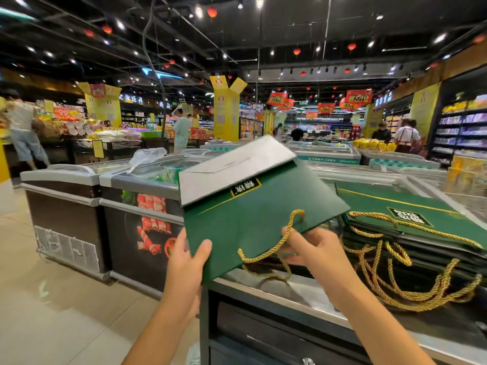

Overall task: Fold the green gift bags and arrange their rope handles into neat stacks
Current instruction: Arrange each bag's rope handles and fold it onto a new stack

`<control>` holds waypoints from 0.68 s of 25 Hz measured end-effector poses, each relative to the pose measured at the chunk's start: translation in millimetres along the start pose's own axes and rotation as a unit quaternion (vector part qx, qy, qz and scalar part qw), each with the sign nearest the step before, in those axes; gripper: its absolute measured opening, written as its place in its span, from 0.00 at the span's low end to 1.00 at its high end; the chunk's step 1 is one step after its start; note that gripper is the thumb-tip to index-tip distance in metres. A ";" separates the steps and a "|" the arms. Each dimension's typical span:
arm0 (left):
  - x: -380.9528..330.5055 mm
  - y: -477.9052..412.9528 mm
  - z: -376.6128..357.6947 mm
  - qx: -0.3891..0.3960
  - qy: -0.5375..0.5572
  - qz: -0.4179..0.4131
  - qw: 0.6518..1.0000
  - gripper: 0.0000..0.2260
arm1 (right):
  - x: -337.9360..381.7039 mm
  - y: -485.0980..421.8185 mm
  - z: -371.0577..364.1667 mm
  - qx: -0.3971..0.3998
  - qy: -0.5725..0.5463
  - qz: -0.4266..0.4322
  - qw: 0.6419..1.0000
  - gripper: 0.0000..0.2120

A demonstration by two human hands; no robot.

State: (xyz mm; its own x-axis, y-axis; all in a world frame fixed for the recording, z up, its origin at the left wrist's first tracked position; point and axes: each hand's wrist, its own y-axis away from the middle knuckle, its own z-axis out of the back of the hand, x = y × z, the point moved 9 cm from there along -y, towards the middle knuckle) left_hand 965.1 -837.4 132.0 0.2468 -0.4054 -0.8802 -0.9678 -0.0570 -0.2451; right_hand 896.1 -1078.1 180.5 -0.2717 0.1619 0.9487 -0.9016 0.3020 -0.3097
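A flat folded green gift bag (253, 214) is held up in front of me, its grey folded bottom flap pointing away. My left hand (188, 262) grips its near left corner, thumb on top. My right hand (313, 248) holds the bag's near edge, where the gold rope handle (271, 248) loops over my fingers. To the right, a stack of folded green bags (411, 214) lies on the freezer top, with several gold rope handles (411, 288) hanging in a tangle over its front edge.
The stack rests on a chest freezer (276, 296) right in front of me. More freezers (79, 196) stand to the left across a tiled aisle (52, 299). Shoppers (22, 127) and shelves fill the background.
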 end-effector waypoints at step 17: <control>19.5 -32.0 36.8 0.023 -0.480 -0.005 0.877 0.10 | -52.0 -26.1 6.1 0.096 0.432 0.120 0.889 0.14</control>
State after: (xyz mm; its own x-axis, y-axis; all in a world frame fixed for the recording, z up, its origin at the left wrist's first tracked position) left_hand 1002.7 -810.0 107.7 0.2047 0.5507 -0.8092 -0.9677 -0.0105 -0.2519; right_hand 931.6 -1100.2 139.7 -0.1781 0.8861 0.4279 -0.9162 0.0094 -0.4007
